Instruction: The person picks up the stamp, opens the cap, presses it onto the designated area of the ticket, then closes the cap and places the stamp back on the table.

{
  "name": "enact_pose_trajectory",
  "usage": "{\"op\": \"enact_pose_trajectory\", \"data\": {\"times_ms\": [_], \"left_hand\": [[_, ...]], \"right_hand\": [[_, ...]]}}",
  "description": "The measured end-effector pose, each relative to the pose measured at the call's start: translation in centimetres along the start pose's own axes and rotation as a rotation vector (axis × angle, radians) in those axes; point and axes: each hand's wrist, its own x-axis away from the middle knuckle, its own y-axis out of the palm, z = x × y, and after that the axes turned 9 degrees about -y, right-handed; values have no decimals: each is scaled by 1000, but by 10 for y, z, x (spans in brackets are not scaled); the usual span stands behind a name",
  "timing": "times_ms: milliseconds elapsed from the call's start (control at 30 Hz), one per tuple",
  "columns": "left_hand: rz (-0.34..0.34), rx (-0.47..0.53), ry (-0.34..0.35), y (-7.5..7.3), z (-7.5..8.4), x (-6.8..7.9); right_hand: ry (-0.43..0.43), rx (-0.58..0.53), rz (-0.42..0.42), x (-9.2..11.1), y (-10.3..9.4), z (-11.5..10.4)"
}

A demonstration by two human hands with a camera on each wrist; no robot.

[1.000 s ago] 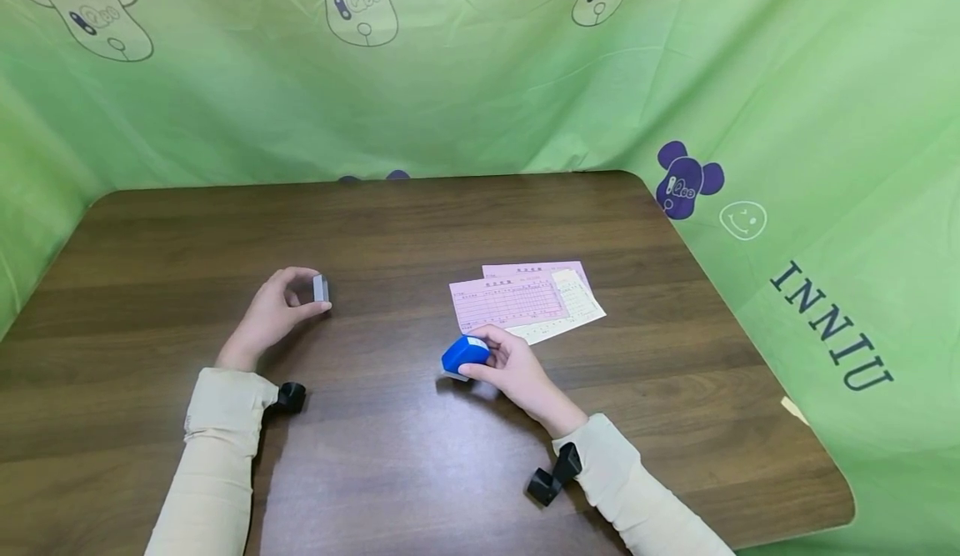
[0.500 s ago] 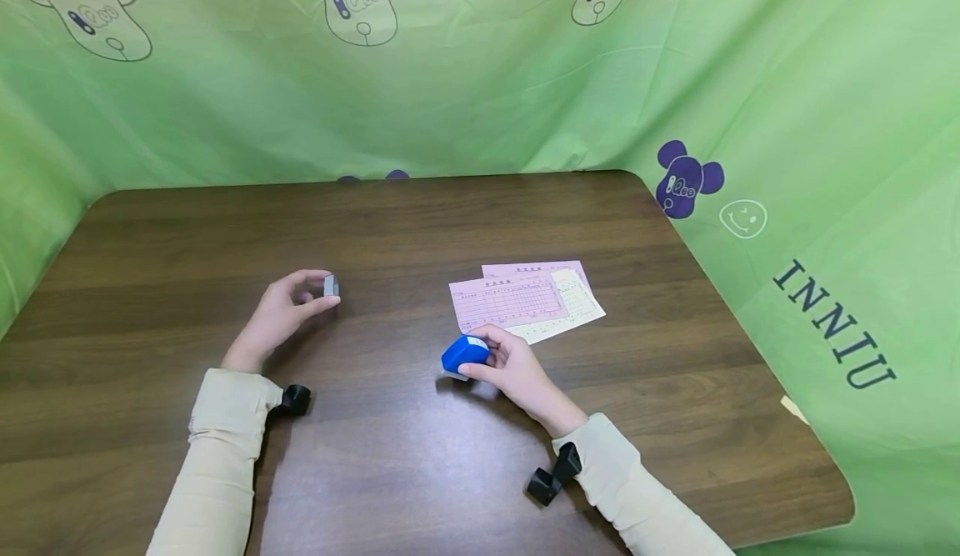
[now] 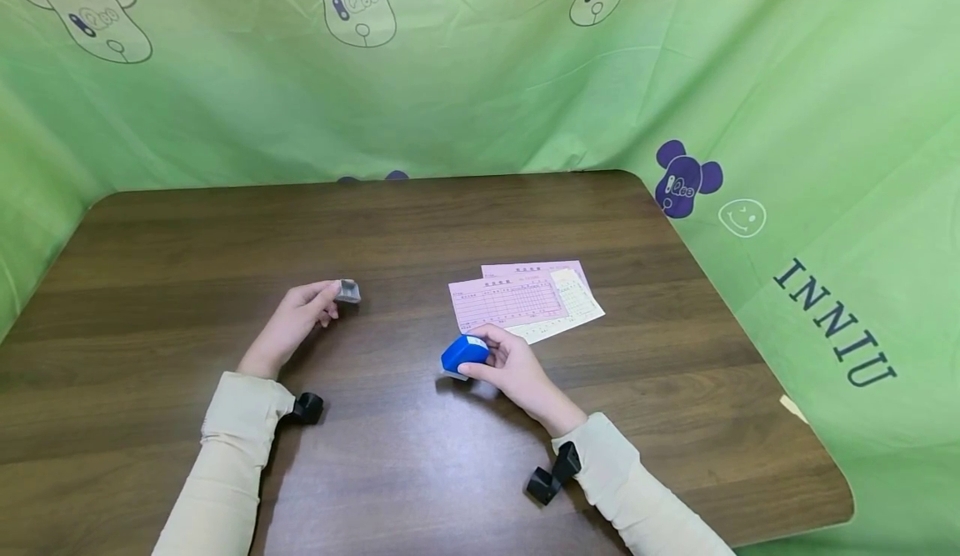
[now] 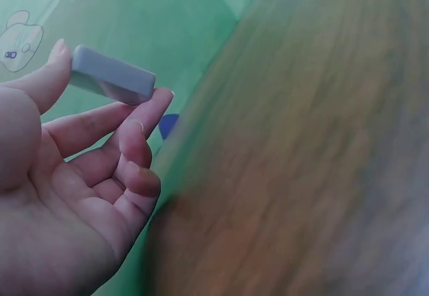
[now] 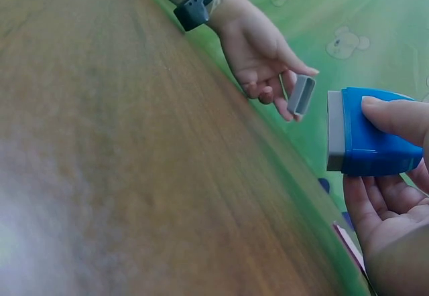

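At the left of the head view my left hand (image 3: 306,313) pinches a small grey stamp cap (image 3: 348,291) between thumb and fingers, off the table. The right wrist view shows the hollow side of this cap (image 5: 301,95); the left wrist view shows its smooth grey edge (image 4: 114,71). My right hand (image 3: 517,373) holds a blue stamp (image 3: 464,354) by the sides of its body, thumb on one face and fingers on the other. The stamp's grey end (image 5: 336,130) points away from the palm, uncovered. A gap of table separates the two hands.
Beyond the right hand lie overlapping slips, pink forms (image 3: 506,302) and a white sheet (image 3: 581,299). The brown wooden table (image 3: 405,231) ends at a green printed curtain (image 3: 480,81) at the back and sides. Each sleeve carries a black wrist camera (image 3: 307,408).
My left hand has moved right, closer to the right hand, and turned so that the cap it pinches tilts over. The right hand and the stamp have stayed in place.
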Motion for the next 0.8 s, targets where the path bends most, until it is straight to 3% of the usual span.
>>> {"op": "enact_pose_trajectory", "data": {"times_ms": [367, 600, 800], "left_hand": [[-93, 121, 63, 13, 0, 0], [-132, 2, 53, 26, 7, 7], [-224, -37, 68, 39, 11, 11]], "right_hand": [[-3, 4, -2, 0, 0, -3], [6, 3, 8, 0, 1, -3], [8, 4, 10, -1, 1, -3]]}}
